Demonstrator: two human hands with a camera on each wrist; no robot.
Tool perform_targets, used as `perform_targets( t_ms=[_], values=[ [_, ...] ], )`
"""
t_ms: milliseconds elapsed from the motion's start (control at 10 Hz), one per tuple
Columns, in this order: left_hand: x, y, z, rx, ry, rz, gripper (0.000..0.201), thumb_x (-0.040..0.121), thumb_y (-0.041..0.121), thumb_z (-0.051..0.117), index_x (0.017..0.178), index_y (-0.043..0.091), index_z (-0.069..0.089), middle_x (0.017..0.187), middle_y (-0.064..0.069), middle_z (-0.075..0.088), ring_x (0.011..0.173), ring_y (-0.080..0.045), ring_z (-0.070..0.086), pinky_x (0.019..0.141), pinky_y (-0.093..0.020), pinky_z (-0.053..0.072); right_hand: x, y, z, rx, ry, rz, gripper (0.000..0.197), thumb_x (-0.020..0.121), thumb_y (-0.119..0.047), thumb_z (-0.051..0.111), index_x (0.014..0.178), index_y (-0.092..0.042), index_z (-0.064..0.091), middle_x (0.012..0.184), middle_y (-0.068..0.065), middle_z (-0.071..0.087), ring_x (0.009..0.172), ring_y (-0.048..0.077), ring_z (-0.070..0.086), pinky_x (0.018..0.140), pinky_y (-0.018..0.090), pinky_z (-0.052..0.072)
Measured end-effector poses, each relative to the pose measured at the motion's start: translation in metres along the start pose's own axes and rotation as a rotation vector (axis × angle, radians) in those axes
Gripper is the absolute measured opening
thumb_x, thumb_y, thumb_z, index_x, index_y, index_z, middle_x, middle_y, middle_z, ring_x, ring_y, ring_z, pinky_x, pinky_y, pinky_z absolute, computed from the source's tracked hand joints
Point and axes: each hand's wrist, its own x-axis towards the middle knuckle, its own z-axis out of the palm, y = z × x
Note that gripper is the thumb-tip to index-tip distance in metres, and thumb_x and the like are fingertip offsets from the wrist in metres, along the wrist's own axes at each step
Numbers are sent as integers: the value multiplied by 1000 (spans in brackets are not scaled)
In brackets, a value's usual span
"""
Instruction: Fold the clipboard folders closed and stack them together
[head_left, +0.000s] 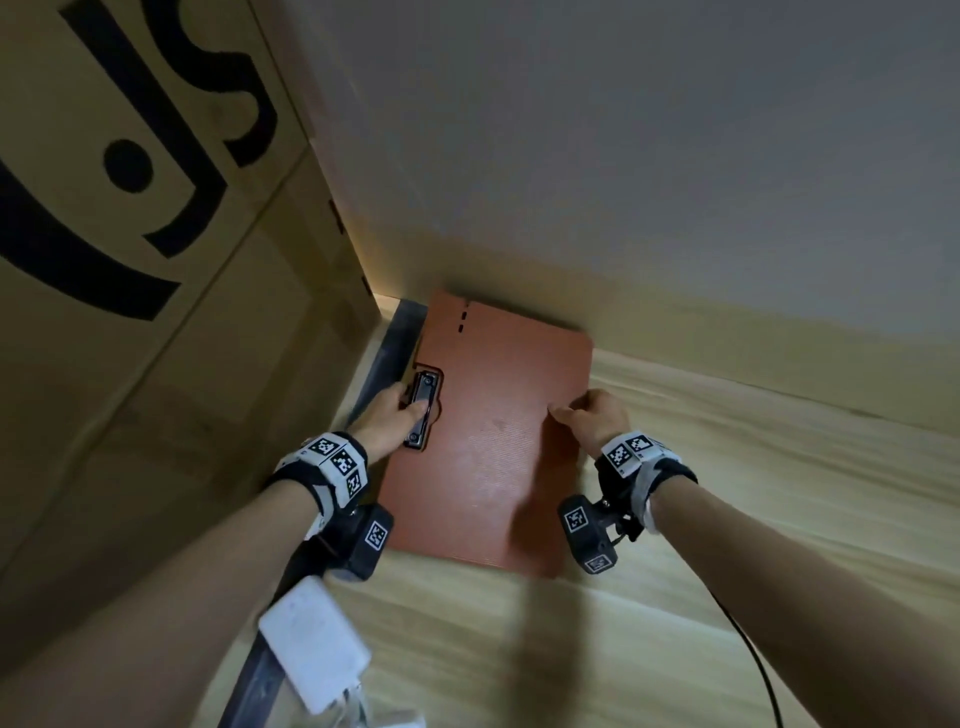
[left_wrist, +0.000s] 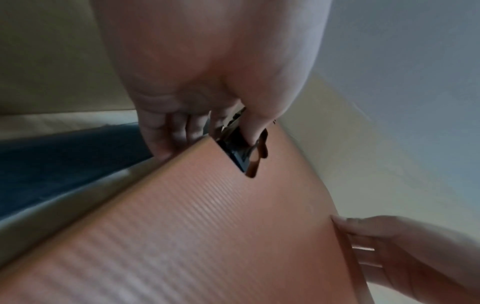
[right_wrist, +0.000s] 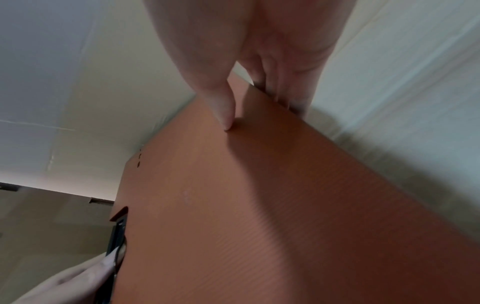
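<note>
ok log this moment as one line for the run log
folder: red clipboard folder closed, flat on table | left hand: grips black clip edge | right hand: pinches opposite edge | other folders: not visible

"JS" on cardboard box (head_left: 130, 208)

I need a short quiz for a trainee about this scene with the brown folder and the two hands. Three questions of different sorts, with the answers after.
1. True or false: the folder lies closed, with its cover down.
2. Which hand grips the folder at its black clip?
A. left hand
B. right hand
C. neither
3. Fill in: the right hand pinches the folder's ____ edge, thumb on top and fingers beneath.

Key:
1. True.
2. A; its thumb presses the clip while its fingers go under the edge.
3. Right, the edge opposite the clip.
</note>
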Motion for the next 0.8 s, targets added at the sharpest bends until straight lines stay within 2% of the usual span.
perform_targets(
  t_ms=[200, 400, 500, 600, 700, 800],
  values=[
    [15, -13, -1, -198, 106, -16, 52, 96, 29, 60, 140, 10, 43, 140, -15, 51, 121, -25, 52, 96, -32, 41, 6, -11, 12, -68, 1, 13, 28, 81, -34, 74, 93, -10, 66, 95, 8, 70, 89, 27, 66, 80, 34, 54],
    [21, -15, -4, -358, 175, -34, 48, 94, 24, 63, 137, 9, 46, 137, -17, 52, 125, -30, 51, 102, -37, 42, 11, -20, 17, -55, -53, 42, 28, 78, -31, 76, 92, -9, 68, 96, 8, 71, 89, 26, 67, 86, 38, 57],
    [21, -16, -5, -420, 216, -18, 41, 95, 14, 60, 135, 8, 52, 133, -16, 55, 124, -30, 53, 100, -35, 43, 12, -20, 20, -54, -54, 39, 28, 77, -29, 76, 93, -8, 69, 96, 8, 71, 88, 25, 68, 83, 37, 57],
    [15, -13, -8, -471, 256, 16, 37, 95, 6, 53, 131, 7, 57, 120, -9, 62, 120, -29, 58, 95, -31, 45, 5, -22, 19, -4, -68, 34, 25, 78, -25, 74, 97, -8, 70, 98, 8, 72, 90, 24, 68, 81, 33, 55],
    [5, -6, -6, -461, 304, 66, 45, 94, 4, 52, 139, 8, 50, 136, -8, 56, 127, -24, 53, 101, -31, 41, -9, -21, 12, 38, -44, -18, 30, 83, -18, 69, 108, -3, 67, 101, 9, 71, 100, 27, 66, 86, 33, 51],
    [-4, 2, 0, -420, 387, 111, 50, 92, 6, 55, 141, 13, 47, 142, -6, 52, 131, -23, 49, 108, -37, 40, -27, -12, -8, 87, 6, -17, 50, 90, -19, 61, 134, 1, 49, 124, 14, 61, 121, 29, 55, 99, 33, 42]
  ],
)
